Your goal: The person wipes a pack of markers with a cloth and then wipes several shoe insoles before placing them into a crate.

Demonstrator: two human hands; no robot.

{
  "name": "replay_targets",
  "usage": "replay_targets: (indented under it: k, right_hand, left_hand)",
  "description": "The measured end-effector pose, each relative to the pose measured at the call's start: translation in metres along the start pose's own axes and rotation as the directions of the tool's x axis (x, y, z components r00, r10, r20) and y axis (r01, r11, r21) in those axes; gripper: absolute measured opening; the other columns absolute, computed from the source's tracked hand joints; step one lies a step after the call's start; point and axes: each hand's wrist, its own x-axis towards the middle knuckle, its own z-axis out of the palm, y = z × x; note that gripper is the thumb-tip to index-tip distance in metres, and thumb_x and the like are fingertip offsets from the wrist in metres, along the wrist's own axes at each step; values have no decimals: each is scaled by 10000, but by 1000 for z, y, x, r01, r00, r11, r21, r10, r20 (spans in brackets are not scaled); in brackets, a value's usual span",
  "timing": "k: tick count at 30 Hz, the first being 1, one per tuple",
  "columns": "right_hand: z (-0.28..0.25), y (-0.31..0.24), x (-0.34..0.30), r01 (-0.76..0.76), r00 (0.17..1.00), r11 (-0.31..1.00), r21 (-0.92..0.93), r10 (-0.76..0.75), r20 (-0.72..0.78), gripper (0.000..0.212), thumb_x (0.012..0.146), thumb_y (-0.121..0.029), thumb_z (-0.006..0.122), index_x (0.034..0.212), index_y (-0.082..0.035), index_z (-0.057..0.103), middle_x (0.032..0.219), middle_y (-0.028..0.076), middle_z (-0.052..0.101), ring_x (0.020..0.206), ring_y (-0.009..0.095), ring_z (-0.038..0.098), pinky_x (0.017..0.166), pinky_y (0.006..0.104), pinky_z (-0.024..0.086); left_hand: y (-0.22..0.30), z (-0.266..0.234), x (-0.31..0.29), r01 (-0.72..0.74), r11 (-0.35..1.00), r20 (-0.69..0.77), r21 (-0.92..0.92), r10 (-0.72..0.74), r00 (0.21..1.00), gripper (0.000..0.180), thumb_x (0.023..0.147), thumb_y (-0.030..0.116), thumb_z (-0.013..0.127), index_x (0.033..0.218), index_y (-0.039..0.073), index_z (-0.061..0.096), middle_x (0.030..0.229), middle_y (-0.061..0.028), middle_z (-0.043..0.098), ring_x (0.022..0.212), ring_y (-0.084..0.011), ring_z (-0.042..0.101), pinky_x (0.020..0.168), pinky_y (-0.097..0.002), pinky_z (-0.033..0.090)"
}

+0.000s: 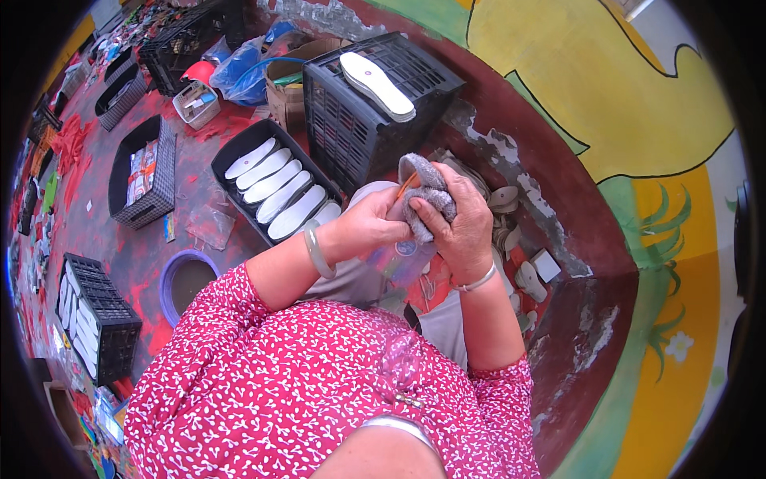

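Both hands are raised together in front of my chest around a grey, fleecy folded piece [431, 195]; its exact kind is hard to make out. My right hand [465, 207] wraps it from the right, thumb pressed on the pile. On the left, my left hand [371, 222] is closed at the piece's edge, next to a thin orange strip [409, 185]; what its fingers pinch is partly hidden. Below the hands hangs a clear plastic bag [403, 259]. Just beyond my left hand, a dark basket [229, 191] holds several white insoles [275, 194] in a row.
An upturned black crate [343, 120] carries a stack of white insoles [377, 86]. Against the painted wall [590, 80] lies a heap of pale soles [504, 199]. To the left stand a purple-rimmed basin [166, 279], a woven basket [163, 180] and a crate of insoles [120, 339].
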Motion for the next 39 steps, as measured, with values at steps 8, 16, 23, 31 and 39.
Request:
replay_targets:
  k: [8,16,23,31,39]
  right_hand:
    - [-9,45,2,-396,748,376,838,661,58,295,913,-277,522,976,5,581,862,92,639,710,201,619,631,283,479]
    - [7,13,2,-355,832,218,909,518,200,392,852,-208,628,1170,-42,472,1044,30,568,926,95,544,812,243,452]
    - [13,9,-15,-432,825,349,832,525,208,330,858,-201,620,1114,-22,513,969,16,599,862,91,569,782,238,466]
    - [35,10,-59,-504,807,474,722,557,197,304,845,-160,638,1093,-6,550,958,22,627,848,77,559,760,237,460]
    - [-27,37,-52,-546,791,295,784,490,366,448,888,-390,536,1103,3,549,991,62,610,865,150,591,810,293,466]
  left_hand:
    - [5,10,1,31,998,-124,46,-26,992,413,843,99,615,1212,25,444,1116,-39,548,1027,-103,521,875,-273,443]
    - [-5,13,19,-151,986,-264,65,163,951,340,890,124,555,1191,11,445,1096,-44,561,997,-96,531,854,-259,448]
    - [-13,16,23,-322,945,-401,61,319,859,282,894,96,541,1148,-4,471,1066,-63,583,957,-112,561,839,-260,461]
    - [-7,14,25,-310,950,-455,-31,262,851,233,893,115,547,1094,3,506,994,-59,600,875,-104,580,785,-254,479]
    - [22,0,31,-338,938,-455,73,333,826,264,894,153,551,1120,31,488,1016,-61,605,874,-126,603,773,-287,500]
